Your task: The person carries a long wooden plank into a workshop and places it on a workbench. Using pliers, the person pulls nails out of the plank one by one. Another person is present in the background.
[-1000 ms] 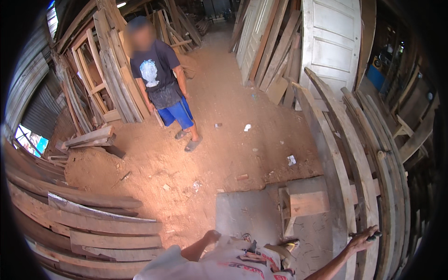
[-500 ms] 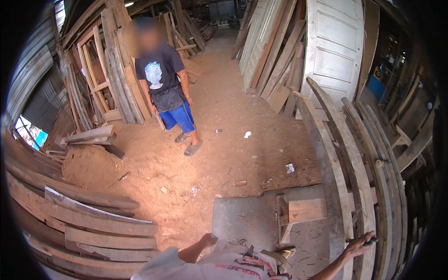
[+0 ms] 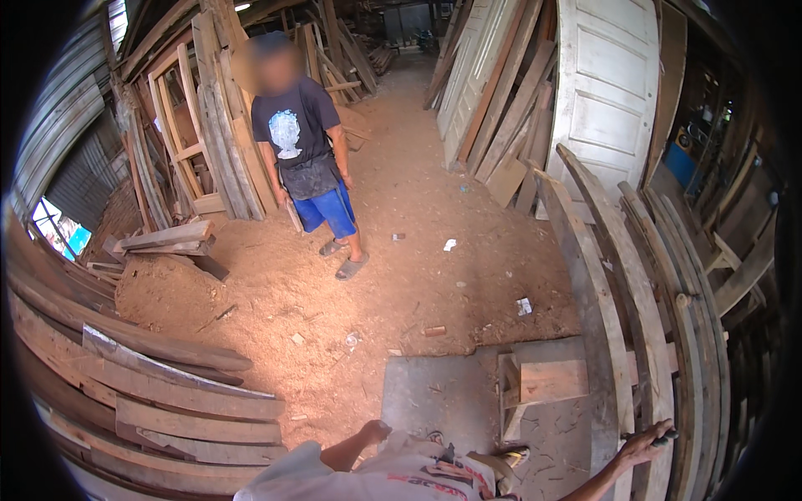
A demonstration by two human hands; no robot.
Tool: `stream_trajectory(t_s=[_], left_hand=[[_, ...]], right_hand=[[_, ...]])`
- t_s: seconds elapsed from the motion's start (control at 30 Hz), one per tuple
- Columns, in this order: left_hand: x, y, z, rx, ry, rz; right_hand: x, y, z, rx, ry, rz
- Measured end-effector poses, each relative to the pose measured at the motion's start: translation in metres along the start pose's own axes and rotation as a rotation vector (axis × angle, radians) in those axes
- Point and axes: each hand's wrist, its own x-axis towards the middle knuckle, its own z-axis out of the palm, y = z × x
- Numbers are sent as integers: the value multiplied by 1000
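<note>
My right hand [image 3: 645, 444] rests over a long, rough wooden plank [image 3: 632, 292] in the stack at my right. A small dark object [image 3: 668, 435], its kind unclear, is held at its fingertips. My left hand [image 3: 374, 432] hangs low beside my shirt, apart from the planks, with its fingers curled in. What it holds, if anything, is hidden. A second plank [image 3: 595, 292] runs alongside the first, on its left. Near my feet, a short wooden block [image 3: 553, 381] lies crosswise beside the planks.
A person [image 3: 305, 150] in a dark shirt and blue shorts stands ahead on the sawdust floor. Stacked boards [image 3: 192, 409] fill the near left. A white panelled door [image 3: 606, 92] leans at the back right. A grey sheet [image 3: 430, 388] lies on the ground before me.
The whole view has shifted slightly, so the scene sits a little further right. My hands stay nearly where they were, and the person ahead keeps the same stance.
</note>
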Motion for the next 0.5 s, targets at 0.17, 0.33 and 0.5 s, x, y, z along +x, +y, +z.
stream_trajectory(t_s=[0.17,0.33,0.5], left_hand=[[0,0,1,-34,-7,-32],[-2,0,2,-55,-6,-7],[-1,-1,1,-8,-12,5]], right_hand=[[1,0,-1,-112,-59,-75],[4,-30,7,-218,-22,-367],[1,-16,1,-231,-124,-171]])
